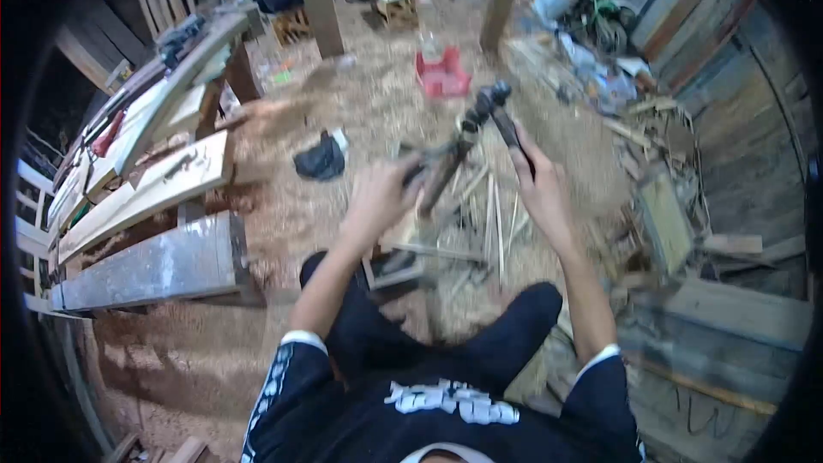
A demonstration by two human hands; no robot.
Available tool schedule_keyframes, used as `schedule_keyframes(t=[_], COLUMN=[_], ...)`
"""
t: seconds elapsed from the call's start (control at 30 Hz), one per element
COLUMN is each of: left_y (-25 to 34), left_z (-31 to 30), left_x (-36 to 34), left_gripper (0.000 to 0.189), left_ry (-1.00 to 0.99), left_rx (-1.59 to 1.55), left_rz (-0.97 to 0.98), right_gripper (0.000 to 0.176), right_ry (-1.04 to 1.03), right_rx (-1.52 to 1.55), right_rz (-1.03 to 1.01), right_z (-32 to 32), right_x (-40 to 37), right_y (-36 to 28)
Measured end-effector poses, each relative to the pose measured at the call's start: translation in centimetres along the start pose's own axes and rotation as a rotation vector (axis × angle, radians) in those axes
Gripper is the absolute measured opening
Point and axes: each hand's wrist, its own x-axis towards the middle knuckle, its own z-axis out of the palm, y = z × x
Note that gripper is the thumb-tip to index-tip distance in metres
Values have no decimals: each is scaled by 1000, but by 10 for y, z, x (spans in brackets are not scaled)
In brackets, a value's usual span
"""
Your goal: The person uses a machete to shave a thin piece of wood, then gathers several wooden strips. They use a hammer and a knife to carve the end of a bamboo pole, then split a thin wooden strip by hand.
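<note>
My right hand (544, 189) is closed around the dark handle of a hammer (513, 137), its head raised up and away from me. My left hand (381, 193) is wrapped round a dark-handled tool (417, 173) whose kind I cannot tell. Just beyond the left fingers slants a brown wooden bar (444, 178), with a pale, ring-like end close under the hammer head. Motion blurs both hands somewhat. Thin wood strips (493, 214) and a small wooden frame (394, 273) lie on the ground below, between my knees.
Planks on a bench (159, 189) run along the left, above a grey beam (163, 257). A red plastic stool (443, 73) and a black bag (320, 159) lie ahead. Wooden posts (319, 4) stand at the back. Scrap wood (669, 214) piles up along the right wall.
</note>
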Motion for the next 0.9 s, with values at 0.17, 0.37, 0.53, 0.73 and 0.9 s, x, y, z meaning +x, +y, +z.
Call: schedule_keyframes(t=[0.17, 0.37, 0.53, 0.73, 0.9], left_y=[-7, -14, -18, -28, -26], left_z=[-1, -1, -6, -11, -21], left_x=[-13, -18, -14, -23, -20], left_gripper=[39, 37, 36, 38, 36], left_ry=[29, 28, 24, 54, -115], left_rx=[-11, -31, -57, -43, 106], left_rz=[38, 35, 60, 64, -4], right_gripper=[50, 51, 50, 49, 49], right_ry=[153, -62, 66, 537, 191], right_rx=[250, 22, 292, 331, 115], right_rz=[212, 229, 325, 93, 28], right_z=[-51, 11, -10, -18, 49], right_x=[12, -29, -4, 3, -34], right_y=[-49, -11, -39, -39, 24])
